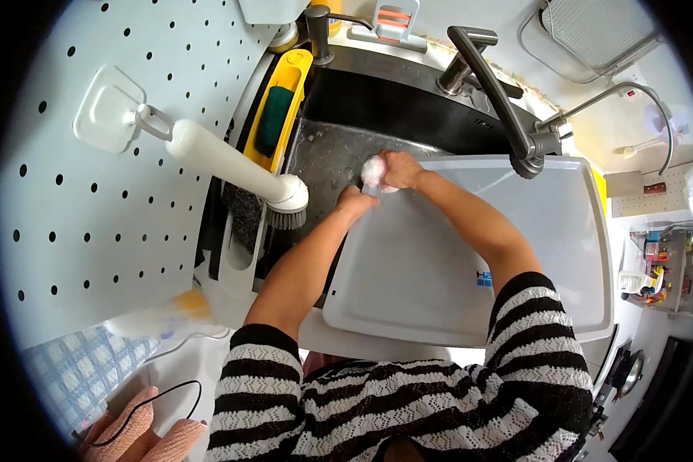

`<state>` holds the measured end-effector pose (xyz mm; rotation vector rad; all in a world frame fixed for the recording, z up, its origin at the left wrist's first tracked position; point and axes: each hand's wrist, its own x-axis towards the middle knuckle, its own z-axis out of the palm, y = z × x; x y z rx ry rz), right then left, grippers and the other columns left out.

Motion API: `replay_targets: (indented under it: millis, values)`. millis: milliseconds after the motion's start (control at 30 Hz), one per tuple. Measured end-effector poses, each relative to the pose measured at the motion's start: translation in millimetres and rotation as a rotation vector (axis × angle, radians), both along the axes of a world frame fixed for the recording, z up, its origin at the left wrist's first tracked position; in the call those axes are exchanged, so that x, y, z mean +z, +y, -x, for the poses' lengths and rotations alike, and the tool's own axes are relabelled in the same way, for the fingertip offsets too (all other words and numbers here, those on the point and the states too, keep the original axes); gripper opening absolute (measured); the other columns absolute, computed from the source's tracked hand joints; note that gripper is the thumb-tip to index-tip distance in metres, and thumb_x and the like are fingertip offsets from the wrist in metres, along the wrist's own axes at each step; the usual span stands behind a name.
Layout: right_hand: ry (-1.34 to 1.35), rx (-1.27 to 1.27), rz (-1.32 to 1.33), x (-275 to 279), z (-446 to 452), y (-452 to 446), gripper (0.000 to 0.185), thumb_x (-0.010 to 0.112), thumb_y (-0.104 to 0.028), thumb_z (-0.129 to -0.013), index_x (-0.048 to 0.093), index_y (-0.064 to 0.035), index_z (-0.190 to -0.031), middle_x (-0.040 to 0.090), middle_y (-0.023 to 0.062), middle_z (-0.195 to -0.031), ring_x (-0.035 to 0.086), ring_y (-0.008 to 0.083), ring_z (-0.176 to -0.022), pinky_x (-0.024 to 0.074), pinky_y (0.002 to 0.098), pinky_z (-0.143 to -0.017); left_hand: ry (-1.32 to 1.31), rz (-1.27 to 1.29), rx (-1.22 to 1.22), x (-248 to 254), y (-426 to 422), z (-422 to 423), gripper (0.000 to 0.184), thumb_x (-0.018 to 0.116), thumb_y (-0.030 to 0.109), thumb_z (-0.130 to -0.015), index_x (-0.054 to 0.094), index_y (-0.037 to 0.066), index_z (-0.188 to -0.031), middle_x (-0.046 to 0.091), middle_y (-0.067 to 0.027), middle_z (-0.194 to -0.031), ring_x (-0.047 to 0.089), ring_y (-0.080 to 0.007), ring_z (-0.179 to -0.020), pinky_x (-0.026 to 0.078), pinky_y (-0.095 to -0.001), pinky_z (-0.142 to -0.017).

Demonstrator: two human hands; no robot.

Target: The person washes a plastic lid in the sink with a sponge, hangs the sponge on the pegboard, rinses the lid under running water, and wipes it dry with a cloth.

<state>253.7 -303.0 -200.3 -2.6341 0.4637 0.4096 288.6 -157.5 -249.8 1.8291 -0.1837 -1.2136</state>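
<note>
A large translucent grey plastic lid (454, 254) with a raised rim lies over the right part of the sink and the counter front. My left hand (356, 204) is closed on the lid's far left corner. In my right hand (400, 169) is a white and pinkish fluffy scrubber (374, 171), pressed against the same corner. Its exact kind is partly hidden by my fingers. Beneath the corner shows the dark, wet sink (323, 146).
A black faucet (508, 100) arches over the lid's far edge. Left of the sink are a yellow tray (289, 77) with a dark green sponge (273, 119) and a white-handled brush (239, 165) hanging from a pegboard (92, 223). A soap dispenser (319, 35) stands behind.
</note>
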Motion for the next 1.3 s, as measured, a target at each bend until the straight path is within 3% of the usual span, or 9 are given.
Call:
replay_targets:
  millis: [133,200,400,567,700,900,1000,1200,1300]
  values:
    - [-0.013,0.027,0.016,-7.1,-4.1,-1.3,0.046,0.064,-0.017,-0.055,0.049,0.0012,-0.095,0.057,0.0205,-0.086,0.054,0.0350,-0.083,0.0439,0.0389,-0.072,0.011,0.021,0.004,11.9,4.5,3.3,0.033,0.064,0.010,-0.060,0.056,-0.008,-0.087,0.058,-0.0177,-0.088,0.057,-0.0245,-0.080,0.044,-0.0323,-0.070]
    - [-0.090,-0.032,0.231,-7.9,-9.0,8.7,0.048,0.066,-0.019,-0.054,0.050,0.0015,-0.093,0.058,0.0193,-0.086,0.054,0.0340,-0.083,0.0438,0.0382,-0.072,0.043,0.030,0.002,19.1,6.6,-1.0,0.034,0.064,0.010,-0.060,0.056,-0.008,-0.088,0.058,-0.0175,-0.088,0.057,-0.0241,-0.081,0.043,-0.0322,-0.070]
    - [-0.043,0.087,-0.069,0.0,5.0,3.4,0.056,0.068,-0.024,-0.053,0.045,0.0009,-0.098,0.057,0.0202,-0.088,0.054,0.0326,-0.085,0.0437,0.0371,-0.073,0.051,0.032,-0.015,-16.3,3.9,-4.7,0.035,0.064,0.014,-0.061,0.057,-0.006,-0.089,0.058,-0.0167,-0.088,0.057,-0.0242,-0.081,0.043,-0.0328,-0.071]
    - [-0.178,-0.109,0.148,-6.9,9.7,-5.9,0.054,0.068,-0.027,-0.057,0.043,-0.0021,-0.099,0.055,0.0210,-0.089,0.053,0.0340,-0.087,0.0427,0.0387,-0.074,0.060,-0.028,0.008,33.8,8.4,-1.7,0.046,0.064,0.016,-0.061,0.051,-0.008,-0.098,0.054,-0.0196,-0.099,0.052,-0.0268,-0.093,0.040,-0.0340,-0.078]
    - [-0.292,-0.216,0.149,14.1,34.1,-14.3,0.052,0.066,-0.030,-0.061,0.042,-0.0057,-0.101,0.053,0.0174,-0.092,0.050,0.0337,-0.089,0.0404,0.0401,-0.076,0.074,-0.055,-0.032,11.7,5.5,-6.9,0.036,0.058,0.015,-0.067,0.052,-0.004,-0.097,0.056,-0.0159,-0.093,0.054,-0.0253,-0.086,0.041,-0.0353,-0.075]
    - [-0.428,-0.232,0.001,6.8,50.2,-25.7,0.055,0.067,-0.021,-0.061,0.039,-0.0050,-0.105,0.052,0.0188,-0.093,0.048,0.0353,-0.091,0.0385,0.0395,-0.079,-0.315,-0.022,0.016,-7.2,-13.4,-8.7,0.041,0.058,0.015,-0.064,0.051,-0.001,-0.102,0.055,-0.0151,-0.096,0.054,-0.0265,-0.084,0.042,-0.0350,-0.073]
    - [-0.486,-0.228,-0.012,5.8,55.3,-24.7,0.055,0.067,-0.018,-0.060,0.040,-0.0041,-0.106,0.051,0.0207,-0.095,0.047,0.0362,-0.093,0.0386,0.0394,-0.079,-0.199,-0.212,-0.305,-11.1,-35.2,-27.5,0.047,0.061,0.016,-0.058,0.053,-0.004,-0.099,0.054,-0.0188,-0.101,0.053,-0.0270,-0.092,0.042,-0.0348,-0.077]
    - [-0.547,-0.229,-0.040,-3.3,59.1,-23.6,0.057,0.066,-0.017,-0.059,0.040,-0.0035,-0.107,0.050,0.0220,-0.098,0.045,0.0372,-0.095,0.0378,0.0395,-0.081,-0.106,-0.317,-0.129,-31.2,-55.0,-32.6,0.036,0.060,0.020,-0.058,0.059,-0.003,-0.086,0.059,-0.0144,-0.089,0.057,-0.0242,-0.081,0.044,-0.0347,-0.070]
    - [-0.524,-0.219,-0.037,-0.3,62.9,-24.9,0.055,0.065,-0.019,-0.063,0.038,-0.0048,-0.109,0.049,0.0209,-0.101,0.046,0.0361,-0.096,0.0381,0.0387,-0.081,-0.057,-0.126,0.022,-34.1,-55.3,-28.6,0.026,0.056,0.022,-0.060,0.058,0.002,-0.078,0.057,-0.0121,-0.077,0.055,-0.0221,-0.066,0.044,-0.0375,-0.057]
